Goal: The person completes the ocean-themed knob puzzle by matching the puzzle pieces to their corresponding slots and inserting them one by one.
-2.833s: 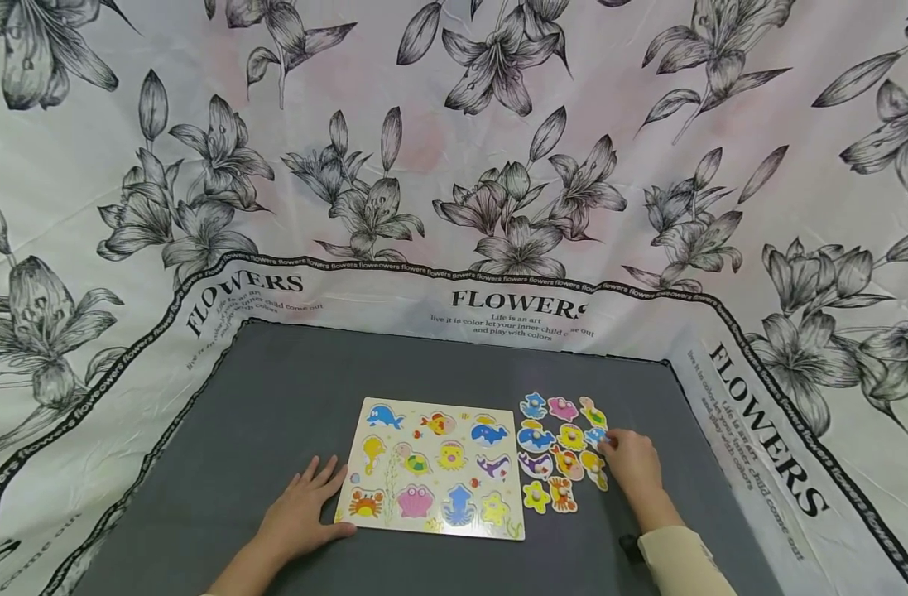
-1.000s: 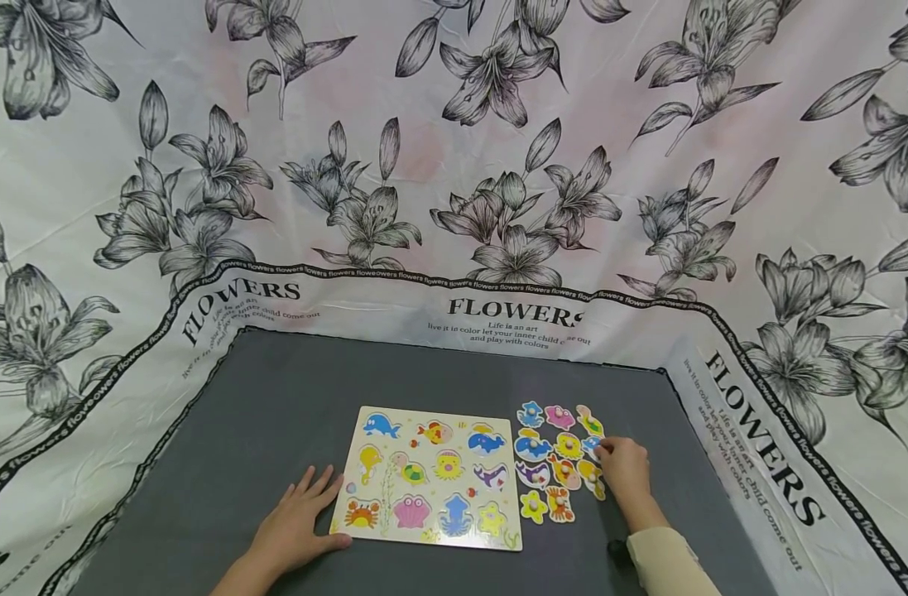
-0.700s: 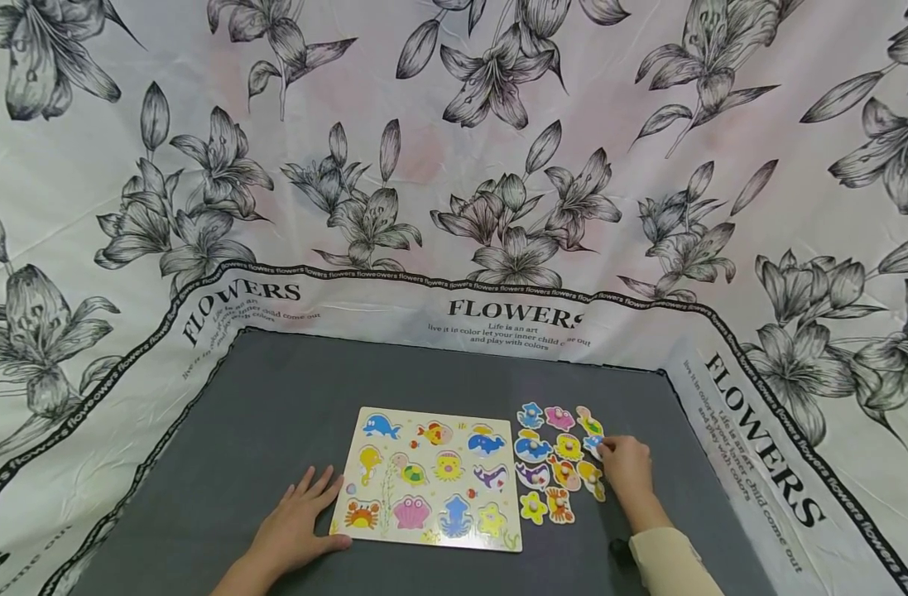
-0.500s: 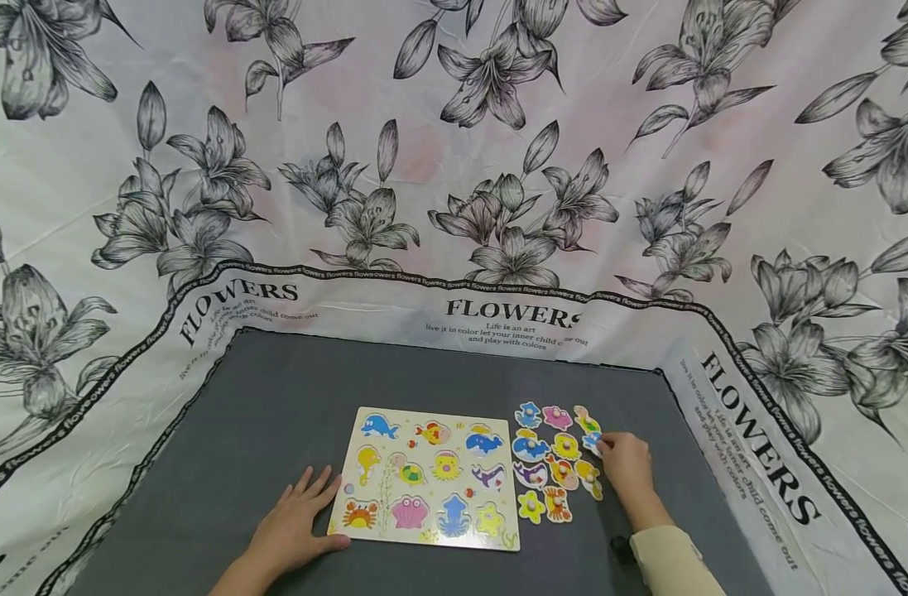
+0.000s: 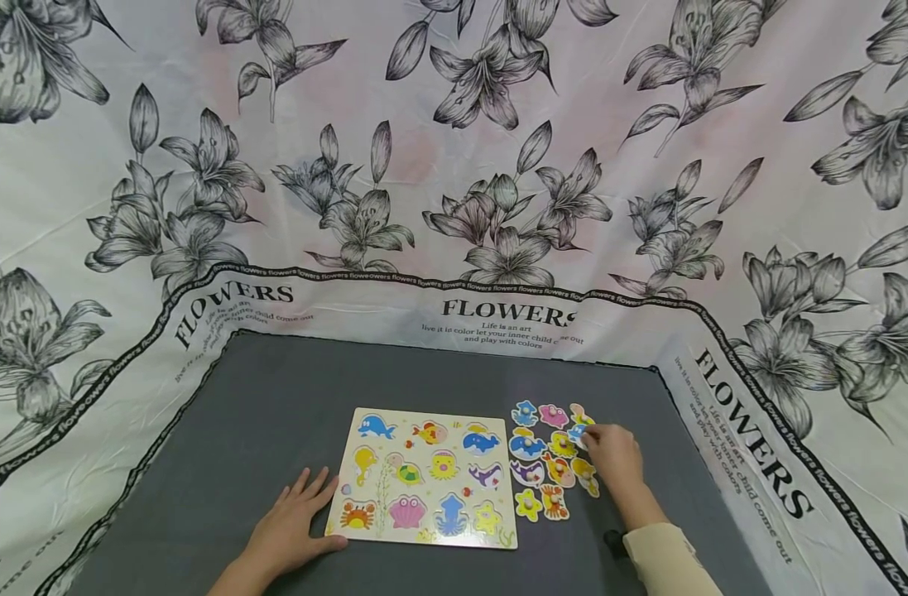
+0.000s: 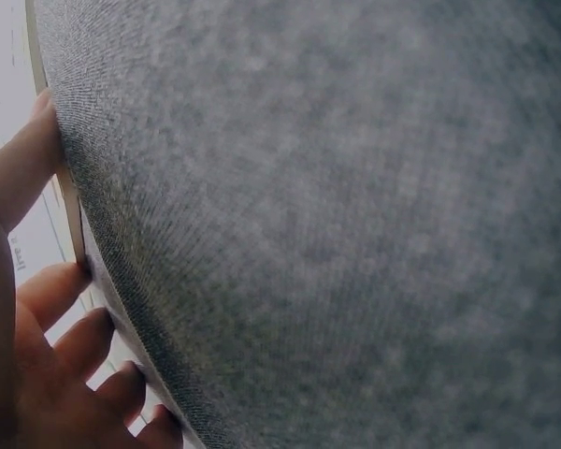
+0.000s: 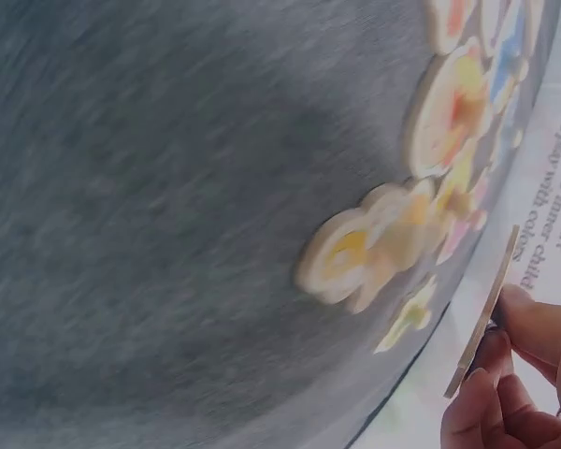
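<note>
In the head view a pale wooden puzzle board [image 5: 404, 426] with printed sea animals lies on the grey table. My left hand [image 5: 293, 517] rests at its left edge with fingers spread; in the left wrist view thumb and forefinger touch the board's edge [image 6: 70, 206]. My right hand [image 5: 619, 459] pinches a blue puzzle piece [image 5: 576, 434] above the other pieces, partly covering the green turtle piece. Only the piece's thin edge [image 7: 481, 318] shows in the right wrist view, tilted and apart from the table. A yellow seahorse piece [image 5: 585, 476] lies nearest below that hand.
Several knobbed pieces lie close together right of the board, among them a pink shell [image 5: 553, 415], a yellow star [image 5: 529, 505] and an orange crab [image 5: 554, 502]. A small black object [image 5: 614, 543] shows beside the right sleeve. Flower-print cloth [image 5: 498, 323] surrounds the table [image 5: 305, 381].
My right hand has lifted the blue piece from its place at the group's right side and moved it left and slightly up in view. The left hand keeps its place at the board.
</note>
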Available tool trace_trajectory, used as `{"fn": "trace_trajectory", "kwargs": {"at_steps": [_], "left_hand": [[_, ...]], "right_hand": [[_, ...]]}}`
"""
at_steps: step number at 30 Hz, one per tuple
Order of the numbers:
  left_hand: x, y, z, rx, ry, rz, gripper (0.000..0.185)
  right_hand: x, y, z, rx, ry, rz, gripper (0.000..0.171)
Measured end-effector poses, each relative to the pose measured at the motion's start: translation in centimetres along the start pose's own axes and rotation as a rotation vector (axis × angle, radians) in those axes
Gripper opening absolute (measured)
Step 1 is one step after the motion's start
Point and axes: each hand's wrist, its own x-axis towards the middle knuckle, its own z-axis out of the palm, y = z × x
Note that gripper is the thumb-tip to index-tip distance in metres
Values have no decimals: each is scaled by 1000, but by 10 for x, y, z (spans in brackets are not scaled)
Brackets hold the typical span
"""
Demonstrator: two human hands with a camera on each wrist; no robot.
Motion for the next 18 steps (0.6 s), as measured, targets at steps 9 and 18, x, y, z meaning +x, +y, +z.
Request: {"fn": "trace_trajectory", "kwargs": {"at_steps": [9,18], "left_hand": [[0,1,0,0,-17,-16,109],[2,1,-1,11,-38,-28,110]], "right_hand": [[-2,-21,-3,28,-10,-71,21],[-1,-39,0,84,-19,-90,18]]}}
